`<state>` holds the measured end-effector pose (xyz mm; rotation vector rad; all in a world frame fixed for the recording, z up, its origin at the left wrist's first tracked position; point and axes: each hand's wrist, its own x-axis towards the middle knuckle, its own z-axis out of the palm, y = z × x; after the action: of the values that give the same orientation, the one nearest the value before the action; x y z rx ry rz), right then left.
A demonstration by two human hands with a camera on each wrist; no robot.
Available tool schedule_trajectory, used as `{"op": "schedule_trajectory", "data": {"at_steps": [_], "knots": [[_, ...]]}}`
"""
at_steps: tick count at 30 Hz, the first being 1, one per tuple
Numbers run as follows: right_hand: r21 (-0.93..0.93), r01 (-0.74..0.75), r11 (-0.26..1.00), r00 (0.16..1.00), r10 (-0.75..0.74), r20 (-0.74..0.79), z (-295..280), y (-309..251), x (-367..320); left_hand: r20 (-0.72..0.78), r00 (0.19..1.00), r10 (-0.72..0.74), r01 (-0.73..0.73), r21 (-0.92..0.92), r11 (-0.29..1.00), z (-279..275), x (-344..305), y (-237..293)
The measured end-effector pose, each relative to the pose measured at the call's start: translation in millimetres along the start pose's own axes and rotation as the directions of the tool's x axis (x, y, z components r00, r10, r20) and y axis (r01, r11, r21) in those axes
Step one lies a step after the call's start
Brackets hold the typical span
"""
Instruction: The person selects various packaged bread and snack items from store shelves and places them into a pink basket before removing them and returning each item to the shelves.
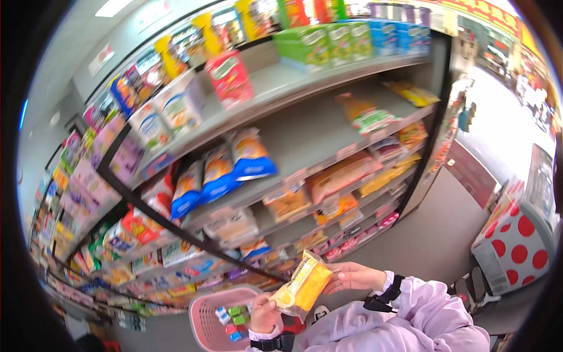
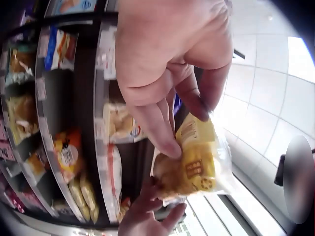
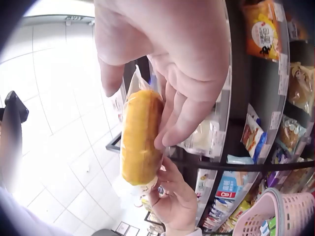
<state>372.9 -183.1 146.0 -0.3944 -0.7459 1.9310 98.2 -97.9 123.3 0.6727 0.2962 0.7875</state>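
Note:
A yellow bread roll in a clear and yellow printed wrapper (image 1: 305, 284) is held up in front of the body. My left hand (image 1: 265, 314) pinches one end of it, thumb on the near face; the left wrist view shows the fingers of that left hand (image 2: 167, 69) on the wrapper (image 2: 199, 162) with its printed side. On the opposite end, my right hand (image 1: 355, 277) touches the package with fairly straight fingers. Seen from the right wrist, the right hand (image 3: 172, 64) has its fingertips along the side of the bread (image 3: 141, 137), while its thumb stands apart.
A pink basket (image 1: 199, 317) with several small colourful packs stands on the floor at the left. Ahead is a store shelf (image 1: 299, 141) with bagged breads and boxed snacks. A red-dotted white box (image 1: 510, 249) stands at the right, near a bright doorway.

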Motion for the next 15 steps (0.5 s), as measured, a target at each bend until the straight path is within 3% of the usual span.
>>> {"op": "schedule_trajectory", "data": {"at_steps": [3,6,9,12,15], "knots": [[-0.046,0.111,0.993,0.993,-0.113,-0.037,-11.9,-16.9,-43.0,0.049,0.997,-0.059,0.059,0.006,0.998,40.2,37.3,-30.3],[-0.183,0.158,0.970,0.965,-0.191,-0.178,-6.5,-36.1,-79.3,0.126,0.985,-0.121,0.111,0.079,0.991,74.2,69.4,-62.1],[-0.168,0.249,0.954,0.886,-0.295,-0.358,-13.9,-39.9,-104.9,0.192,0.969,-0.157,0.136,0.120,0.983,107.6,89.7,-96.3],[-0.202,0.244,0.949,0.807,-0.314,-0.500,-28.3,-44.3,-125.5,0.098,0.961,-0.257,0.216,0.310,0.926,123.7,97.5,-126.9],[-0.188,0.290,0.939,0.787,-0.345,-0.512,-35.2,-48.3,-142.7,0.220,0.949,-0.225,0.096,0.478,0.873,139.7,101.6,-147.7]]}}
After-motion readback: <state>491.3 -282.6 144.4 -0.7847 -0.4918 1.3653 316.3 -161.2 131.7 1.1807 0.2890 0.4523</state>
